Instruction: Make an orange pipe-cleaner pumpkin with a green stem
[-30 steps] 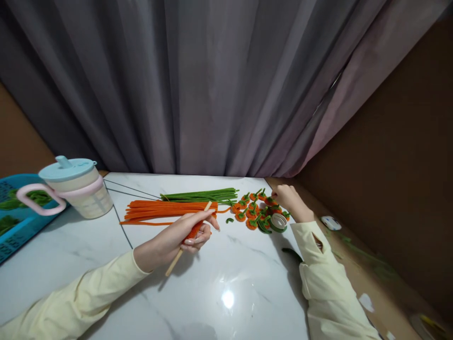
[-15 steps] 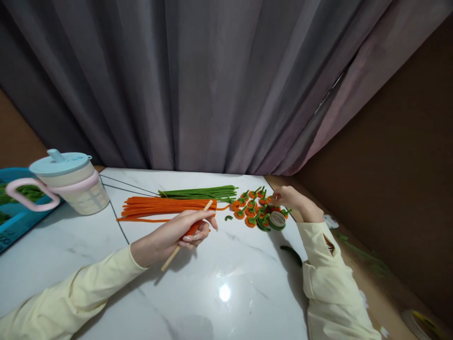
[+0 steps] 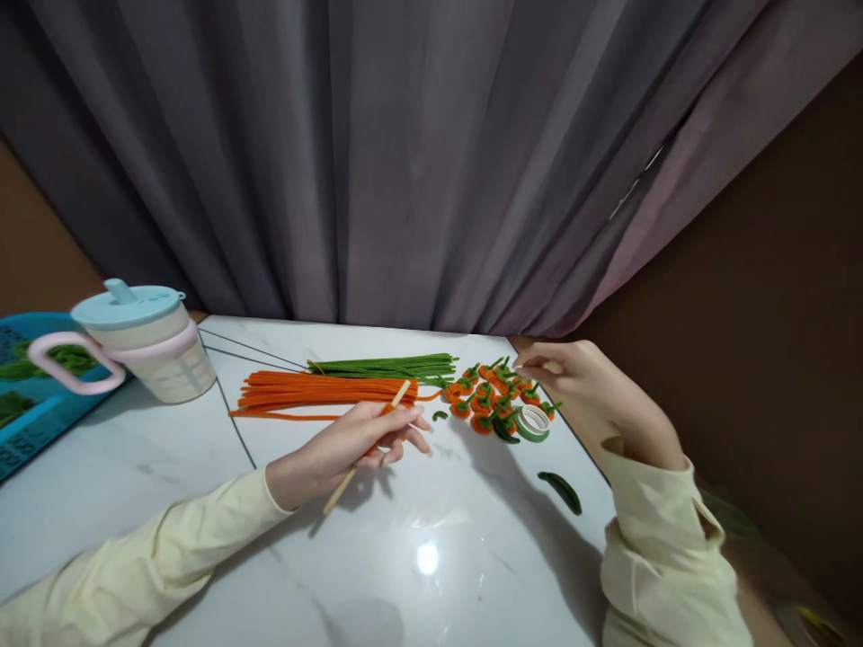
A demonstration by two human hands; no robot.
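One white table [image 3: 404,512] carries the whole job, and I'll place everything by the orange bundle [image 3: 324,389] of fuzzy strips on it. Left of that stands a lidded mug [image 3: 172,373]. The bundle itself is thick, and the green bundle [image 3: 384,367] just behind it has plenty too, so I'd judge much material is unused. In front of its right end, the left hand [image 3: 357,440] grips a stick [image 3: 341,490] with orange fuzz showing between the fingers; that piece looks unfinished to me. Right of the bundle, the right hand [image 3: 576,368] has its fingertips drawn together at the flower-like pieces [image 3: 482,420]; whether they pinch one I cannot tell. Roughly a dozen pieces are grouped there, seemingly complete. Farther right, beside them, sits a small ring [image 3: 532,435]; in front of it lies a dark green strip [image 3: 561,492]. Just off the bundle's right end is a tiny green curl [image 3: 440,415].
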